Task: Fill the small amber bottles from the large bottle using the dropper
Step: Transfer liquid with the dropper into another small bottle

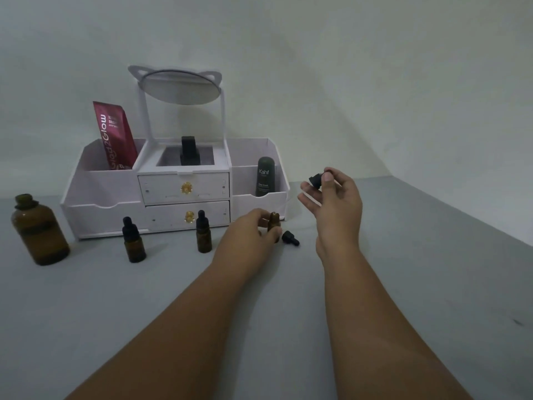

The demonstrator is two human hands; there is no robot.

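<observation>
**Left hand on uncapped small bottle, right hand holding black cap**

Left hand grips a small amber bottle just in front of the right end of the organizer. Fingers and thumb are curled round its body. The bottle is upright on the table with its neck bare.

Right hand is raised off the table, just right of the organizer, level with its right compartment. Thumb and fingertips pinch a black cap, and the lower fingers are loosely spread beneath. Can't tell whether a pipette hangs from this cap; it's too dark and small.

A second black dropper cap lies on its side on the table in front of the organizer's right end. It is just right of the held bottle, between the two hands.

Two more small bottles stand upright in front of the organizer, both with black dropper tops on. The left one is before the organizer's left half. The middle one is before the lower drawer, near its gold knob.

The large bottle is brown and stands upright left of the organizer, well apart from both hands.

In the organizer, a red pouch leans in the left compartment. A black item sits in the middle compartment, under the round mirror. A dark green Kahf bottle stands in the right compartment. There are two drawers in the centre front.
</observation>
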